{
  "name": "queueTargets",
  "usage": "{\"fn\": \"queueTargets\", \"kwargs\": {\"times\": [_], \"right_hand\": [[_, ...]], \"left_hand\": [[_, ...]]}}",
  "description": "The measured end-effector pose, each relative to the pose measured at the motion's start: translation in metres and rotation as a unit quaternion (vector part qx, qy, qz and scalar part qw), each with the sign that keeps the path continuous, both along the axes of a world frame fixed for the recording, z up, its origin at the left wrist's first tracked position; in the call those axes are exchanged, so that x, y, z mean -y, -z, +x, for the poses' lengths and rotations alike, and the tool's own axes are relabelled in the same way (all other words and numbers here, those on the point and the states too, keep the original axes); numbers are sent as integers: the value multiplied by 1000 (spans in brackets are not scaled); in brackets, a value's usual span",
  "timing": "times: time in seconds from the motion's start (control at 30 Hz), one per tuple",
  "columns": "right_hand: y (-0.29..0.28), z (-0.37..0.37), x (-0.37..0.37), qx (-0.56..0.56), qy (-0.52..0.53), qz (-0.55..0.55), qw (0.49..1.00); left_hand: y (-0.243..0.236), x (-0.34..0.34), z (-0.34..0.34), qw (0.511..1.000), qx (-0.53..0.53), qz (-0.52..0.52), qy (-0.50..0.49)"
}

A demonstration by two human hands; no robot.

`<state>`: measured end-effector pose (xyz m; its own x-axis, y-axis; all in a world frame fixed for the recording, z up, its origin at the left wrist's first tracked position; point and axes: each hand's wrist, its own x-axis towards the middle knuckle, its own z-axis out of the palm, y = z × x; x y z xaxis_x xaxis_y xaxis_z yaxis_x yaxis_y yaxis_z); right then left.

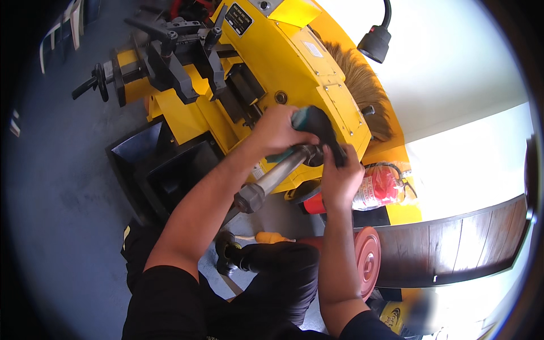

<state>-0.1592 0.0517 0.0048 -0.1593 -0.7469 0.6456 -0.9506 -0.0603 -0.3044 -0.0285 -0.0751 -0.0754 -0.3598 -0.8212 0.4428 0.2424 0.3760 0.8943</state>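
Both hands are up at the side of a yellow lathe-like machine (294,62), around a teal-and-black object (317,126) whose exact kind I cannot make out. My left hand (279,131) grips its teal side, thumb pointing right. The fingers of my right hand (343,177) close on its black lower end. Just below, a bare metal shaft (283,171) slants toward me, with a large hex nut (250,198) on its near end. The object covers part of the shaft's far end, so whether they touch is unclear.
Black clamp arms and a crank handle (101,82) stand at the upper left, above black bins (144,146). A red fire extinguisher (377,190) is right of my right hand. A lamp (375,44) hangs above; a round reddish lid (368,263) lies lower right.
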Motion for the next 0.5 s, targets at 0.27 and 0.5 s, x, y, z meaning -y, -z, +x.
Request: {"fn": "queueTargets", "kwargs": {"times": [0.27,0.5], "right_hand": [[6,0,-4,11,24,9,1000],[8,17,14,-77,40,29,996]], "left_hand": [[-8,-10,6,999,15,-25,-41],[13,6,15,994,-96,47,31]]}}
